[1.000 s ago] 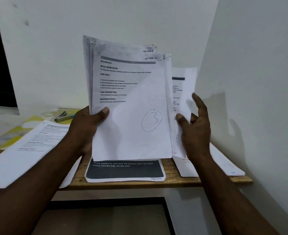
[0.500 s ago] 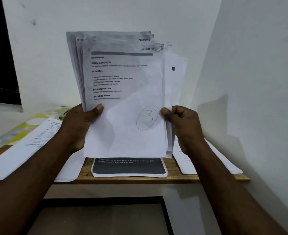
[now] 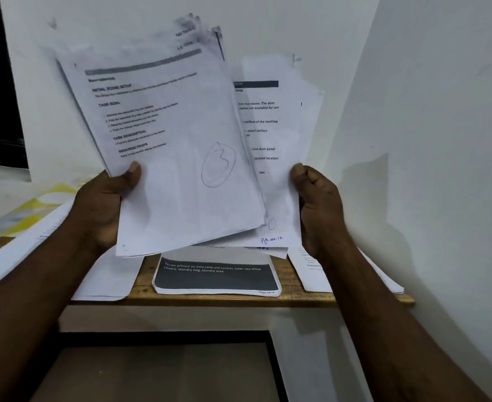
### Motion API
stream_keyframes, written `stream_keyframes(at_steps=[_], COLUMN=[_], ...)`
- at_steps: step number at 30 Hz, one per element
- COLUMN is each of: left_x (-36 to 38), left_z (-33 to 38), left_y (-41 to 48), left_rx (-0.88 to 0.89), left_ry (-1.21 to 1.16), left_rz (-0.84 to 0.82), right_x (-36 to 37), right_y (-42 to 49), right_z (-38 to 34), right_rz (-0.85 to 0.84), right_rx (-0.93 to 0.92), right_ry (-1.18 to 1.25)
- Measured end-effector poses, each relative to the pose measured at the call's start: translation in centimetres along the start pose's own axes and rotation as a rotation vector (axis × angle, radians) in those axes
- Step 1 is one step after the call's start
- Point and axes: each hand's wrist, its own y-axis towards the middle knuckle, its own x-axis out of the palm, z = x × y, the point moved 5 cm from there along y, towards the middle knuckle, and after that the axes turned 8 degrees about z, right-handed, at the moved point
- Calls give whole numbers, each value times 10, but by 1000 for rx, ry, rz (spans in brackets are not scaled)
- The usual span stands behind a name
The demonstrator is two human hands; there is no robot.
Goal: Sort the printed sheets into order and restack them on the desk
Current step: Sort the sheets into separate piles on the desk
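We hold the printed sheets (image 3: 198, 219) above the desk (image 3: 239, 299), split into two parts. The left hand (image 3: 102, 204) grips the front sheaf (image 3: 181, 175): thumb pressed on its face at the lower left edge, fingers hidden behind. Its top sheet carries a circled 3, and the sheaf leans with its head toward 11 o'clock. The right hand (image 3: 318, 204) is curled and pinches the right edge of the rear sheet (image 3: 276, 181), marked "Pg. No. 12" at its foot. This sheet stands at 3 o'clock of the sheaf and partly behind it. Whether one sheet or several sit in that pinch, we cannot tell.

The step in hand appears to be separating page 12. We advise drawing it straight toward 3 o'clock, since the lower corners overlap and could snag. Keep the left thumb firm so that the sheaf does not fan. Check its number against the dark-panelled sheet (image 3: 215, 278) at 6 o'clock on the desk before lowering.
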Motion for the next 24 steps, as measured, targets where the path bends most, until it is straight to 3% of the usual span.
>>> stream_keyframes(at_steps=[4,17,24], left_x=[-6,2,16], left_z=[0,2,1], left_y=[0,1,-8], left_rx=[-45,51,19], left_ry=[-26,45,64], left_rz=[-9,-3,-12], right_x=[-2,0,-6], right_y=[0,-4,-4], right_z=[-4,-4,-11], right_rz=[60,17,18], right_rx=[-44,-107,-250], right_ry=[-66,-124,-269])
